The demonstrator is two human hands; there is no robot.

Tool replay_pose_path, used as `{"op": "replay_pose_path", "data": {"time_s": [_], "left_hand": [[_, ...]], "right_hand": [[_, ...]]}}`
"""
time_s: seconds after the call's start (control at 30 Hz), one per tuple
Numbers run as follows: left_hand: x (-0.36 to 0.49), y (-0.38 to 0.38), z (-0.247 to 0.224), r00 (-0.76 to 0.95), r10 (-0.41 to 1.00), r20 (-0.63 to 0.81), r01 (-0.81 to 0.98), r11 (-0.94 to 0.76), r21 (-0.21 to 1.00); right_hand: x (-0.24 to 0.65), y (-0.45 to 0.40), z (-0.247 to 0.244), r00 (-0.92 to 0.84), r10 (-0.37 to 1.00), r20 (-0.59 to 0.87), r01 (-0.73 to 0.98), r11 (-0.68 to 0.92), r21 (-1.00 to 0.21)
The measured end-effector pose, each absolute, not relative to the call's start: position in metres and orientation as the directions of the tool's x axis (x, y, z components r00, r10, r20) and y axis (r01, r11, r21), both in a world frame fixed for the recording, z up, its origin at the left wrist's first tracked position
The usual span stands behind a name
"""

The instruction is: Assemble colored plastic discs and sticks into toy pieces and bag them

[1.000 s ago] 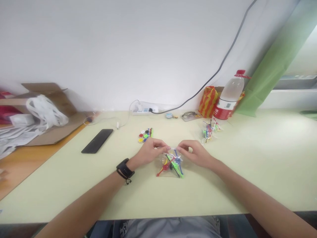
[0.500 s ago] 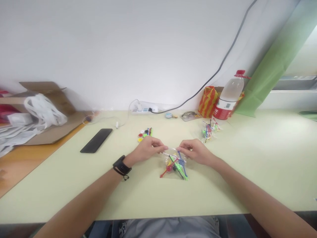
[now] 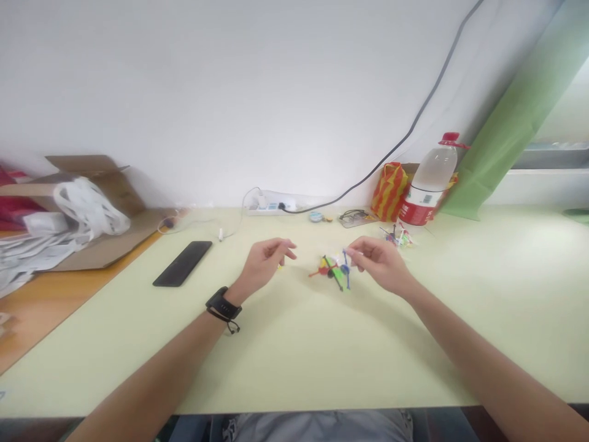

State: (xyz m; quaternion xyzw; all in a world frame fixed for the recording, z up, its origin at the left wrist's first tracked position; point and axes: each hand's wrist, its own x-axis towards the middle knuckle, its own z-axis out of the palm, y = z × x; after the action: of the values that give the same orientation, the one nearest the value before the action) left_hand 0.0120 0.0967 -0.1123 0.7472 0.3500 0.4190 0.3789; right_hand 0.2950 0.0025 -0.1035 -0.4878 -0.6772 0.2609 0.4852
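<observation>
My right hand pinches the upper edge of a small clear plastic bag between thumb and fingertips. Inside the bag are thin coloured plastic sticks and round pieces in red, black, green and blue. My left hand is to the left of the bag and apart from it, its fingers loosely bent and slightly apart with nothing in them. Behind that hand a bit of a yellow piece peeks out; the hand hides the rest of that group.
Another bag of coloured pieces lies behind my right hand. Left on the table is a black phone, beside a cardboard box. Along the wall are a power strip, glasses and a large bottle.
My left hand has let go of the bag and moved left. The right hand has carried the bag a little up and away from me, towards the back of the table.
</observation>
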Motion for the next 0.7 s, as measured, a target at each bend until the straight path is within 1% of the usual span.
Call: {"op": "replay_pose_path", "data": {"time_s": [0.03,0.1,0.17,0.23,0.27,0.3,0.33,0.37,0.4,0.43,0.5,0.6,0.7], "left_hand": [[0.007,0.104,-0.112,0.336,0.865,0.372,0.2,-0.452,0.87],[-0.005,0.122,-0.112,0.202,0.895,0.397,0.236,-0.438,0.867],[-0.018,0.138,-0.115,0.089,0.882,0.463,0.301,-0.467,0.831],[-0.03,0.15,-0.12,0.063,0.863,0.502,0.37,-0.487,0.791],[-0.035,0.153,-0.124,0.099,0.861,0.5,0.407,-0.493,0.769],[-0.04,0.155,-0.128,0.154,0.865,0.478,0.442,-0.493,0.749],[-0.043,0.155,-0.133,0.208,0.872,0.443,0.474,-0.486,0.734],[-0.045,0.154,-0.137,0.264,0.877,0.402,0.507,-0.48,0.716],[-0.046,0.152,-0.14,0.316,0.876,0.364,0.541,-0.482,0.689],[-0.046,0.15,-0.143,0.367,0.868,0.335,0.572,-0.494,0.655],[-0.043,0.146,-0.147,0.463,0.834,0.302,0.613,-0.547,0.571],[-0.035,0.143,-0.149,0.569,0.777,0.267,0.629,-0.621,0.467],[-0.028,0.143,-0.15,0.607,0.763,0.222,0.658,-0.639,0.398]], "right_hand": [[0.3,0.007,-0.1,0.016,0.883,0.469,0.468,0.408,-0.784],[0.311,0.02,-0.093,0.106,0.788,0.607,0.631,0.419,-0.653],[0.323,0.037,-0.088,0.125,0.701,0.702,0.779,0.369,-0.507],[0.335,0.056,-0.087,0.077,0.654,0.753,0.912,0.259,-0.318],[0.34,0.066,-0.088,0.008,0.682,0.731,0.964,0.189,-0.186],[0.343,0.075,-0.091,-0.071,0.742,0.667,0.989,0.137,-0.047],[0.346,0.083,-0.094,-0.15,0.816,0.558,0.989,0.126,0.081],[0.348,0.089,-0.098,-0.204,0.88,0.428,0.974,0.137,0.183],[0.349,0.094,-0.103,-0.221,0.925,0.309,0.958,0.146,0.247],[0.349,0.097,-0.108,-0.221,0.945,0.241,0.95,0.153,0.271],[0.349,0.1,-0.117,-0.192,0.966,0.176,0.949,0.137,0.283],[0.348,0.098,-0.122,-0.147,0.976,0.161,0.956,0.099,0.275],[0.343,0.09,-0.119,-0.138,0.973,0.184,0.96,0.086,0.265]]}}
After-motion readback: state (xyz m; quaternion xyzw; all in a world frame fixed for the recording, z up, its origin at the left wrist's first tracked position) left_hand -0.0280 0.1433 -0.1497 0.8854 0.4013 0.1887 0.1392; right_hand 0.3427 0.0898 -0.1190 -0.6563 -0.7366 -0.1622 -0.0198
